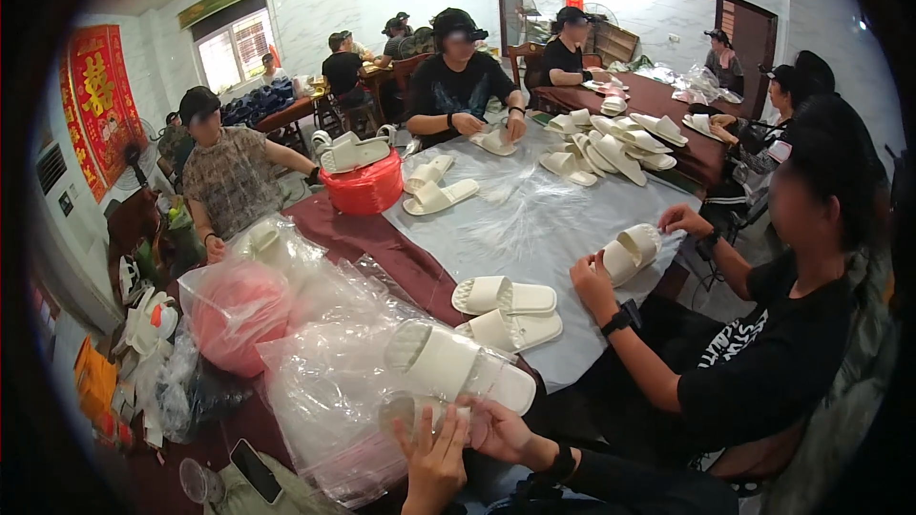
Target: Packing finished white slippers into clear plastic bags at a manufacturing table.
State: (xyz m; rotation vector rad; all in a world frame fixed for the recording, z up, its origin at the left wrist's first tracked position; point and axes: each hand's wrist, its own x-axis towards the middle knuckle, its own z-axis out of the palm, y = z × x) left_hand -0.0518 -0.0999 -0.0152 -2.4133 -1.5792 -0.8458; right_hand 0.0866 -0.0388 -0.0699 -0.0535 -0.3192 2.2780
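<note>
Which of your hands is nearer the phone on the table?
Left. The left hand is at the clear bag's near edge, closer to the phone; the right hand is farther right.

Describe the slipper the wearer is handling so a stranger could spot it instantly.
Start at the long table under its pale grey cover and follow it to the near end, where the left hand and right hand meet. Just above them lies a white slipper. Unlike the bare pair beside it, it sits inside a clear plastic bag.
</note>
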